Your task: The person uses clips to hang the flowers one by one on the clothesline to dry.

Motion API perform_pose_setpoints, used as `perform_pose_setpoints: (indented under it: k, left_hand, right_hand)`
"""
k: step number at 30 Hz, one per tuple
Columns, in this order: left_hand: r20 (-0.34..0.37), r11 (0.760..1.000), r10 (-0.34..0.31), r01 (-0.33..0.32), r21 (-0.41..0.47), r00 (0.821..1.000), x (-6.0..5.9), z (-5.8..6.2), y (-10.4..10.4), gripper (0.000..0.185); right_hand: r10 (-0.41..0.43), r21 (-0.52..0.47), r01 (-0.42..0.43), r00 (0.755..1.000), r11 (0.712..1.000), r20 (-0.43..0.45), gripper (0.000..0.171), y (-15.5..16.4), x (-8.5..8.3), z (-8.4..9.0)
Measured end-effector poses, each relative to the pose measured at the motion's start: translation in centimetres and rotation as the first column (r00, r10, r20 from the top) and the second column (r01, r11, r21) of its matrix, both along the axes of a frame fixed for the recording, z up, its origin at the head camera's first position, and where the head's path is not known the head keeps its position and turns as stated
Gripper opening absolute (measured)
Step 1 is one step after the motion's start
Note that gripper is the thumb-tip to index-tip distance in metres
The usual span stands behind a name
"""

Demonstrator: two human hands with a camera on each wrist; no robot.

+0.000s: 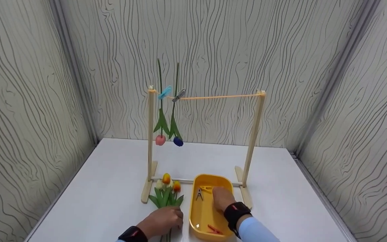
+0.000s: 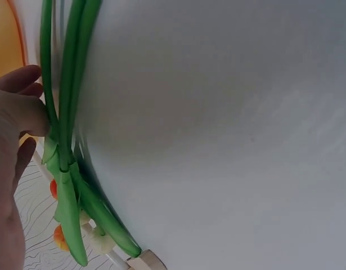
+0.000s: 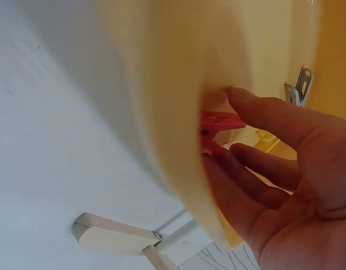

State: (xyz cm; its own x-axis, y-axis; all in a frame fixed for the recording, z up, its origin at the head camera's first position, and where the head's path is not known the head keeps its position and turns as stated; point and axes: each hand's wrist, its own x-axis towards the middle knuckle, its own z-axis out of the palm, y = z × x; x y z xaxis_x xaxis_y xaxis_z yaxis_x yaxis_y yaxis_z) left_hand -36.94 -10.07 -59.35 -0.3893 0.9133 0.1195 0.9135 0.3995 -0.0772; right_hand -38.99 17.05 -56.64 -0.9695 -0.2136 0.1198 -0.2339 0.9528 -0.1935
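In the head view my right hand [image 1: 223,199] reaches into the yellow tray [image 1: 193,215]. Its thumb and fingers pinch a red clothespin [image 3: 219,125] beside the tray wall, seen in the right wrist view. My left hand [image 1: 165,220] rests over the stems of a bunch of tulips [image 1: 166,196] on the table. Up close, its loosely bent fingers touch the green stems [image 2: 68,84], with a gap between thumb and index finger. Orange-yellow and white blooms point away from me. A yellow clothespin [image 1: 207,189], a grey clothespin [image 1: 199,194] and another red clothespin [image 1: 214,230] lie in the tray.
A wooden frame [image 1: 254,134] with an orange string [image 1: 220,97] stands behind the tray. From the string hang a pink tulip [image 1: 160,139] by a blue clothespin [image 1: 165,92] and a dark blue tulip [image 1: 178,141] by a grey one. Wood-patterned panels surround the white table [image 1: 113,174].
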Motion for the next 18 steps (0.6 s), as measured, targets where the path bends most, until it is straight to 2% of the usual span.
perform_pose_setpoints:
  k: [2, 5, 12, 18]
  left_hand:
    - [0.008, 1.000, 0.010, -0.010, -0.015, 1.000, 0.03, 0.12, -0.01, 0.033]
    - [0.005, 1.000, 0.018, -0.018, -0.025, 1.000, 0.02, 0.28, 0.02, 0.031]
    - [-0.043, 1.000, -0.003, 0.002, -0.031, 0.999, 0.03, 0.14, 0.12, 0.024]
    - [-0.054, 0.999, 0.019, -0.021, -0.036, 0.998, 0.22, 0.19, 0.22, 0.023]
  right_hand:
    - [0.003, -0.032, -0.002, 1.000, 0.999, 0.011, 0.027, 0.09, 0.01, -0.02]
    - [0.010, -0.047, -0.010, 1.000, 0.999, -0.016, 0.028, 0.35, 0.03, -0.20]
    - [-0.035, -0.047, 0.030, 0.992, 0.998, -0.121, 0.016, -0.13, 0.77, 0.02]
    - [-0.075, -0.049, 0.070, 0.990, 0.996, -0.119, 0.016, -0.08, 0.80, -0.11]
